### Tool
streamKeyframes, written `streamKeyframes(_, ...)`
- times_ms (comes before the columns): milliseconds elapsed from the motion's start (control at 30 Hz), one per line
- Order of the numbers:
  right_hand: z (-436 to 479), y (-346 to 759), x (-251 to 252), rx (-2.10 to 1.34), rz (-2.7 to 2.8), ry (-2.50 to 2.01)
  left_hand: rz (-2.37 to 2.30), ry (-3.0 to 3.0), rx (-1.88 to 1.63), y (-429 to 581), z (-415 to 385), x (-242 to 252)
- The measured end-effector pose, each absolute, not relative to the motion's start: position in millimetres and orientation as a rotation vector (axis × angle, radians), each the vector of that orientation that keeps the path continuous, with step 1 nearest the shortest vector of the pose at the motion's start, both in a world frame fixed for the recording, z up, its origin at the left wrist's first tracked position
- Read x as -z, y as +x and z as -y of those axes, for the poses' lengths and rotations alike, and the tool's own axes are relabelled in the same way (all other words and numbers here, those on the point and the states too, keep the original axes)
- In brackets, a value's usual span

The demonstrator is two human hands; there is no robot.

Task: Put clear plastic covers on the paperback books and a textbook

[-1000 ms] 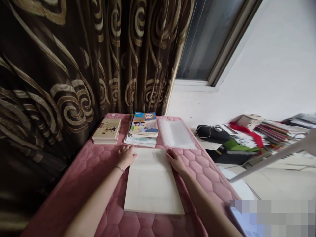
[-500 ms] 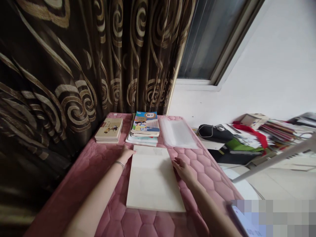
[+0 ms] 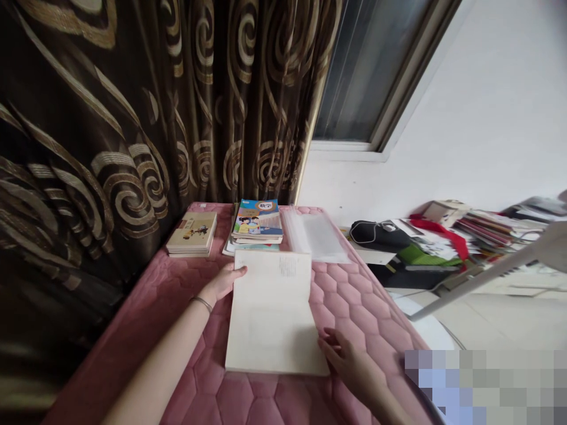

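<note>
A cream-coloured book (image 3: 272, 319) lies on the pink quilted surface (image 3: 354, 301), its far end lifted slightly. My left hand (image 3: 221, 282), with a thin bracelet on the wrist, grips the book's far left edge, thumb on top. My right hand (image 3: 348, 360) rests with fingers spread at the book's near right corner, touching its edge. Beyond the book is a stack of colourful textbooks (image 3: 256, 223), a tan book stack (image 3: 192, 234) to the left, and a clear plastic folder (image 3: 318, 237) to the right.
A dark curtain with gold swirls (image 3: 133, 118) hangs along the left and back. A window (image 3: 372, 77) is behind. To the right is a lower desk cluttered with a black pouch (image 3: 381, 235), papers, a red ribbon and books (image 3: 478, 227).
My right hand slid from the book's far right edge down to its near right corner. My left hand tipped up the book's far end, which now overlaps the textbook stack.
</note>
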State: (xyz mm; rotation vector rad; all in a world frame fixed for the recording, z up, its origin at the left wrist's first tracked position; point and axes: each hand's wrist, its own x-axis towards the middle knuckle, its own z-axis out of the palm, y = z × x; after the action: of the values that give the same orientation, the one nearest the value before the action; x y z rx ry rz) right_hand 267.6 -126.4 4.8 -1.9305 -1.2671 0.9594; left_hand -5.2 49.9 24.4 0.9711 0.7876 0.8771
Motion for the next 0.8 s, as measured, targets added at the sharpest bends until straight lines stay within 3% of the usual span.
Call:
streamKeyframes(367,132,257,-35,-1.153,1.513,-2.121,-0.821,0.987,-0.965,-1,-40,-30)
streamKeyframes(533,134,256,-32,-1.205,1.359,-1.994,-0.836,0.994,-1.001,-1,-37,-31)
streamKeyframes(700,127,272,-20,-1.618,1.034,-1.582,-0.897,1.020,-1.096,1,-24,-36)
streamKeyframes(800,105,292,-22,-1.611,1.044,-1.583,-0.952,1.000,-1.188,1,-2,-37)
